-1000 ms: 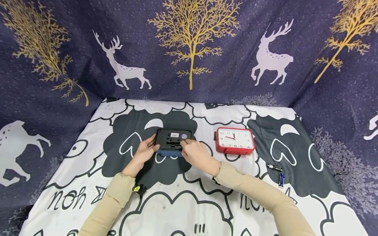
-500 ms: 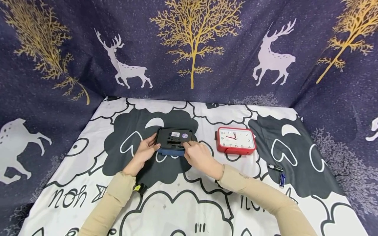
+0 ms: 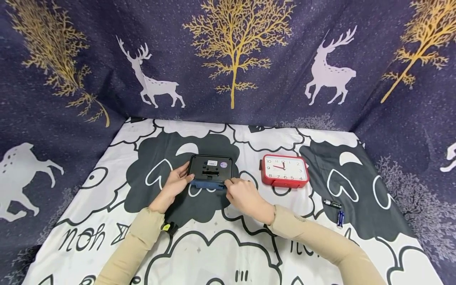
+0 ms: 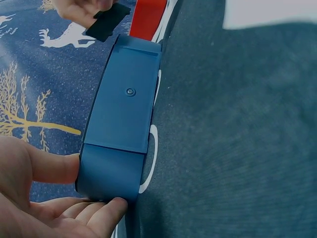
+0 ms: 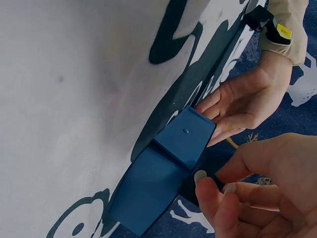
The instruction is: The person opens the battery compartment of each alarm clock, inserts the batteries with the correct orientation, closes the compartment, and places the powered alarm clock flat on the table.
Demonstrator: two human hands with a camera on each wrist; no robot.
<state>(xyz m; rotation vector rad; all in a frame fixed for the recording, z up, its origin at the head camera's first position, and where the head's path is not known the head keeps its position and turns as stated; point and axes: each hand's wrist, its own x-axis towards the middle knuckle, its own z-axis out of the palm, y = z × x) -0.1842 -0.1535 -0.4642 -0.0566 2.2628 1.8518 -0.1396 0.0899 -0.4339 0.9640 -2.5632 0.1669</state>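
The left hand [image 3: 173,184] gripped a blue alarm clock [image 4: 119,104] back upward, apparently to steady it, as the right hand [image 3: 246,196] pinched a black battery cover [image 4: 110,22] beside it

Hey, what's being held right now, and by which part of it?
Two things: the left grip holds the blue clock by its left end, and the right grip pinches a small black piece by one edge.
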